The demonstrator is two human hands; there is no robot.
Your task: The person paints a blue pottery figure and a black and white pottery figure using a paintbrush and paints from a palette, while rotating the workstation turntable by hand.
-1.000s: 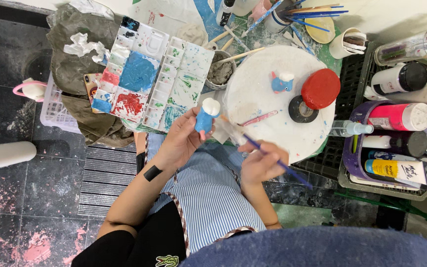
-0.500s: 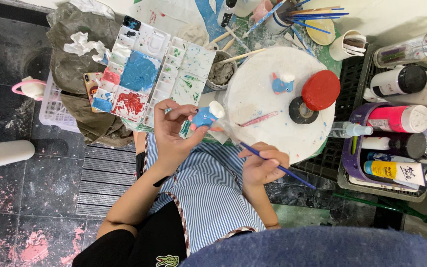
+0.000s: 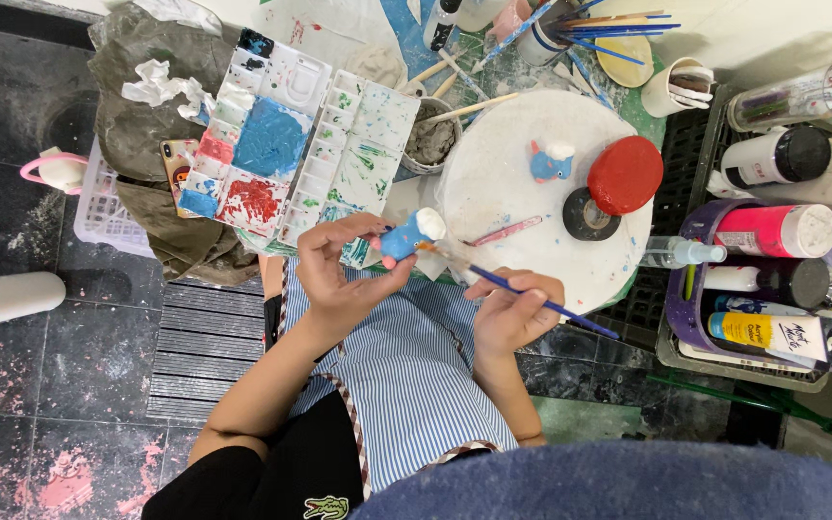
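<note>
My left hand [image 3: 344,274] grips a small clay figure [image 3: 410,234], blue with a white end, held sideways over my striped apron. My right hand [image 3: 512,310] holds a blue-handled paintbrush [image 3: 532,296], and its tip touches the figure just below the white end. A paint palette [image 3: 291,144] smeared with blue, red and green lies just beyond my left hand. A round white turntable [image 3: 522,173] stands in front of my right hand, carrying a second blue-and-white figure [image 3: 551,160], a red lid [image 3: 625,174] and a black tape roll [image 3: 590,214].
A pink tool [image 3: 503,231] lies on the turntable's near edge. Paint bottles and tubes fill a purple bin [image 3: 695,327] at right. Brushes stand in a cup [image 3: 551,29] at the back. A phone [image 3: 177,159] rests on an olive cloth [image 3: 146,87] at left.
My left hand has turned the figure from upright to lying sideways and drawn it nearer. My right hand brought the brush tip up onto the figure.
</note>
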